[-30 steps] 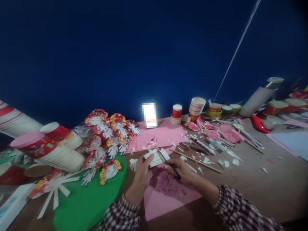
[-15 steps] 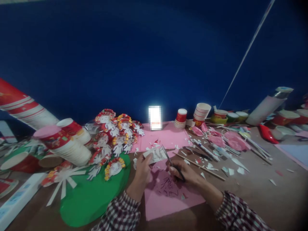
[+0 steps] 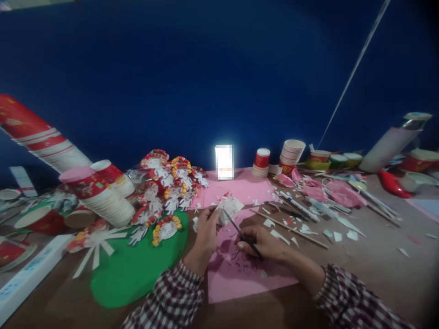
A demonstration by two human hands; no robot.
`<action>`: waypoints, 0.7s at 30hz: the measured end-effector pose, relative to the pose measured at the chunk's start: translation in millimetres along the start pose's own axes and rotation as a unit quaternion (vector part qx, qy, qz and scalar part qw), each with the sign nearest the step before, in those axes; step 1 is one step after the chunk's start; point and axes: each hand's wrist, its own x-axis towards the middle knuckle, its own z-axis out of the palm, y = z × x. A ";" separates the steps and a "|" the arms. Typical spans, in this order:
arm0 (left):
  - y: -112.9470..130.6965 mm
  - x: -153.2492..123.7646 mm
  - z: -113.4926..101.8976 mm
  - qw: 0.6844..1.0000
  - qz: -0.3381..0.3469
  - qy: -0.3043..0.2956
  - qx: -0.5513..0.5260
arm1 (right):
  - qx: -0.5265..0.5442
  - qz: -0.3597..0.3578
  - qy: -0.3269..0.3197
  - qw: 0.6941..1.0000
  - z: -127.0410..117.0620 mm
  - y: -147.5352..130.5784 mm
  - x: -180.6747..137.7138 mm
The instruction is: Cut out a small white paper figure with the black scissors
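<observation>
My left hand (image 3: 206,233) pinches a small piece of white paper (image 3: 233,208) by its left side, with faint drawn lines on it. Scissors (image 3: 245,235) with dark handles are gripped in my right hand (image 3: 262,242), their blades pointing up and left against the paper. Under both hands lies a sheet of pink paper (image 3: 219,290) with dark scribbled marks and a few scraps on it. Left of my left hand, paper dolls (image 3: 171,196) with red and yellow curled hair stand or lie in a cluster, some on a green oval sheet (image 3: 137,278).
Stacked paper cups (image 3: 103,196) lean at the left beside a white power strip (image 3: 32,278). Pens (image 3: 298,205), a wooden stick (image 3: 295,233) and paper scraps cover the right. A bright phone screen (image 3: 224,162) stands at the back, near more cups (image 3: 291,155).
The white paper has turned in my left hand, and the scissor blades now lie closer together across its lower left. The whole view has shifted slightly.
</observation>
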 end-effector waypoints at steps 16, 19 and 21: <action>-1.3 1.8 -3.5 0.998 0.023 -0.048 0.026 | 0.077 -0.033 0.142 0.986 1.9 -11.5 -2.0; -3.8 2.4 -3.5 0.999 0.015 -0.042 0.028 | 0.054 -0.046 0.155 0.985 -0.2 -9.4 -0.3; -5.4 3.3 -4.1 0.999 0.021 -0.041 0.026 | 0.017 -0.054 0.153 0.987 -1.5 -7.2 0.5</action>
